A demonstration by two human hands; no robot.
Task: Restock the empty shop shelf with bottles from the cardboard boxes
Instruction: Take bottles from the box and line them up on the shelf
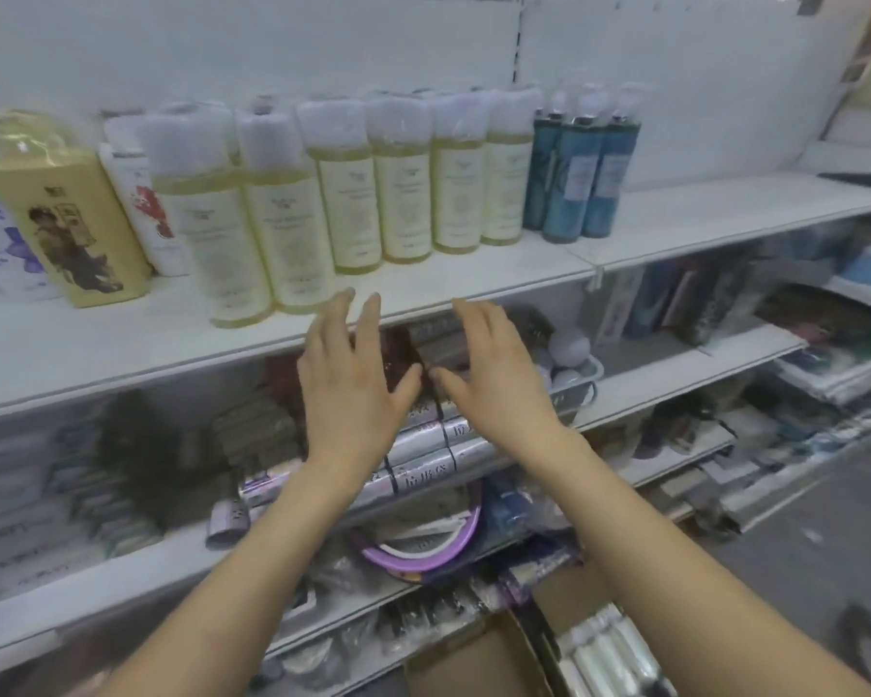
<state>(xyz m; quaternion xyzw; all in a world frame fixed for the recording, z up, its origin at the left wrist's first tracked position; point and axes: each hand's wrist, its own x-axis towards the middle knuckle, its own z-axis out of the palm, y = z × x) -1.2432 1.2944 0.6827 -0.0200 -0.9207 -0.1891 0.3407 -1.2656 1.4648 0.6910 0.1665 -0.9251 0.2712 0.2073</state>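
Left hand [353, 379], right hand [496, 379]: both spread flat, empty. Boxed bottles [609, 656], 5 o'clock: likely slick, rigid; grip mid-body.

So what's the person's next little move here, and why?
Probably lower the hands to the cardboard box for more bottles: the left hand and right hand are open and empty, wrapped bottles lie in the box, and the shelf is bare beside the blue bottles.
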